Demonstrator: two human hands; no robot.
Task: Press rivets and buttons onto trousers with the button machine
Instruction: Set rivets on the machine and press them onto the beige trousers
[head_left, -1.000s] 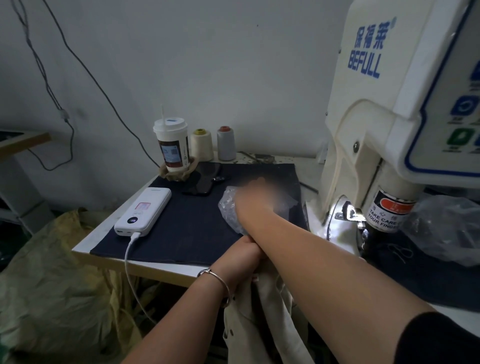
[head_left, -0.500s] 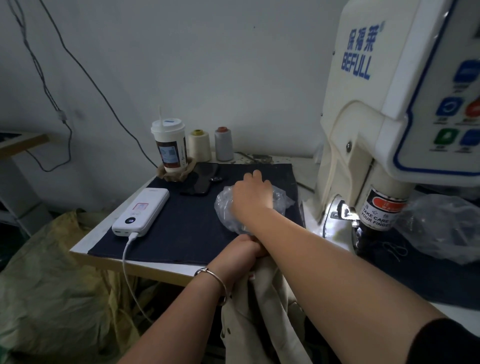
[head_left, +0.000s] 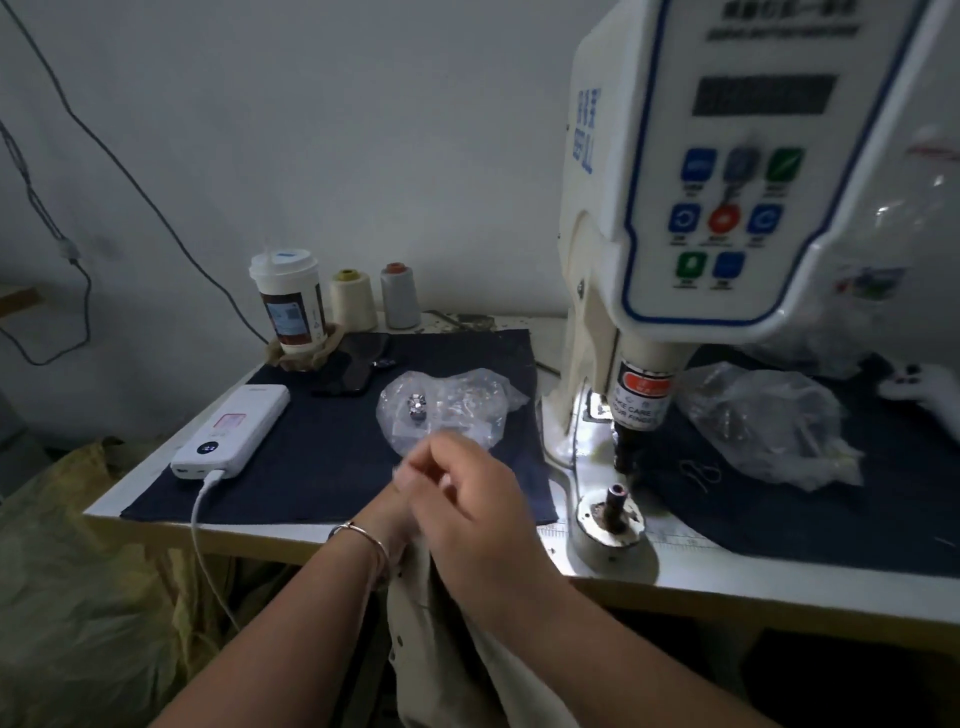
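Trousers (head_left: 457, 670): cream cloth, hung off the near tabletop (head_left: 701, 577) edge, bunched in the left hand (head_left: 397, 512) for feeding to the button machine (head_left: 727, 208). Right hand (head_left: 467, 499): fingers (head_left: 423, 465) curled, blurred; contents cannot be told. Button bag (head_left: 447, 410): laid just beyond the fingers, within reach.

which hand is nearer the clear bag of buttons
Right. The right hand hovers just at the clear bag's near edge; the left hand sits lower, gripping the trousers.
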